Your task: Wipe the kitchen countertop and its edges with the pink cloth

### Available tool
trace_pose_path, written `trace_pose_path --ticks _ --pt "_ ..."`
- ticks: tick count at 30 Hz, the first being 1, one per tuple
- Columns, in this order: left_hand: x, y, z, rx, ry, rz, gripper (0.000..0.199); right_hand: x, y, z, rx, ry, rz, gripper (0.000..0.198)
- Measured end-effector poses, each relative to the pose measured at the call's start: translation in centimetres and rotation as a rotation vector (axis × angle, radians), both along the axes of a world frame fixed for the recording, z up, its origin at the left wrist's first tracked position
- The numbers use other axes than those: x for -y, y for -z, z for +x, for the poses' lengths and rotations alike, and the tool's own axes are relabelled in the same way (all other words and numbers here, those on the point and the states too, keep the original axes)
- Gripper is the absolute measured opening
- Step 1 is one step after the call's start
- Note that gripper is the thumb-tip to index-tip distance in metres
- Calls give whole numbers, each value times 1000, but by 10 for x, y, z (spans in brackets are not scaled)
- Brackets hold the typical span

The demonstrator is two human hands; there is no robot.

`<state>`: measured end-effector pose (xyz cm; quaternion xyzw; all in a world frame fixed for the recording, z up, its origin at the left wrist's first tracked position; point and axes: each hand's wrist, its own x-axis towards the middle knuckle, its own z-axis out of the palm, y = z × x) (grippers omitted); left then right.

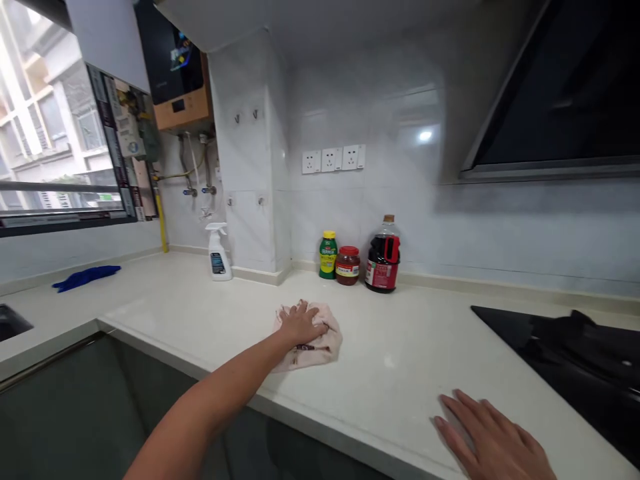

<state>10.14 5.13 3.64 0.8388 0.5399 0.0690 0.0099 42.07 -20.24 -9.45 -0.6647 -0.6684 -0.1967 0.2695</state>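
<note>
My left hand (301, 325) presses down on a crumpled pale pink cloth (327, 340) in the middle of the white countertop. Its fingers are spread over the fabric, with no grip visible around it. Dark marks show on the cloth just below the palm. At the lower right, my right hand (493, 440) rests on the counter near its front edge, fingers stretched out and apart, holding nothing. Part of that hand is cut off by the bottom of the picture.
Behind the cloth stand a green bottle (328, 257), a red-lidded jar (347, 267) and a large dark sauce bottle (383, 260). A white spray bottle (219, 253) and a blue cloth (86, 277) are to the left. A black cooktop (565, 353) lies right, below a range hood (565, 100).
</note>
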Motion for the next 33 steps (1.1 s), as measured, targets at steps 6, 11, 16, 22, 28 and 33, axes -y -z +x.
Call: trace_pose_path --ticks 6,11,16,22,28,33 --pt "-6 -3 101 22 73 -14 79 8 -30 -27 -14 168 -32 58" --pt "32 -2 155 32 269 -92 83 11 -43 -33 -101 211 -11 63" --pt "93 1 162 49 547 -168 84 8 -38 -33 -53 248 133 73" --pt "150 -2 121 57 817 -234 78 14 -21 -6 -4 -58 -39 58" --pt "155 -8 86 58 910 -304 80 16 -31 -4 -224 -33 -32 55" --pt "129 1 121 66 816 -240 74 17 -50 -32 -410 -48 8 54"
